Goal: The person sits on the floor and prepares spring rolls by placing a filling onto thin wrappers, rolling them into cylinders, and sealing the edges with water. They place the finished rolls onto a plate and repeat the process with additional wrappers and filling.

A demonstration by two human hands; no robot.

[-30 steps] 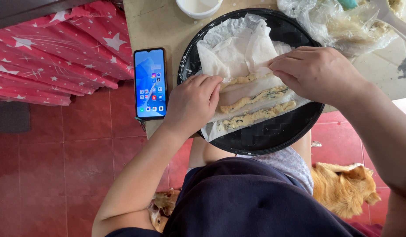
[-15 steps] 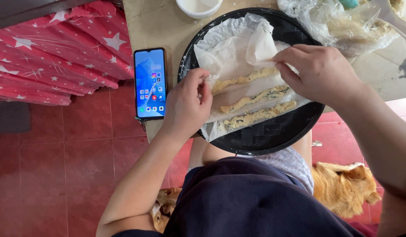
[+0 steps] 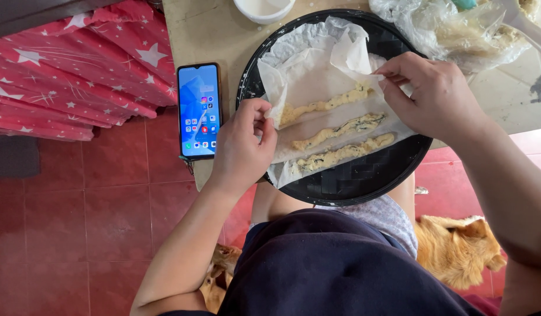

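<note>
A thin, crinkled white sheet [image 3: 317,82] is pinched at opposite edges by left hand [image 3: 244,146] and right hand [image 3: 437,96] fingers; three lumpy dough strips [image 3: 341,129] lie between them.

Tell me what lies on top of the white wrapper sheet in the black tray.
Three pale filling strips lie on the white sheet, inside the black woven tray. Both hands pinch its edges. The tray beneath it is hidden.
</note>
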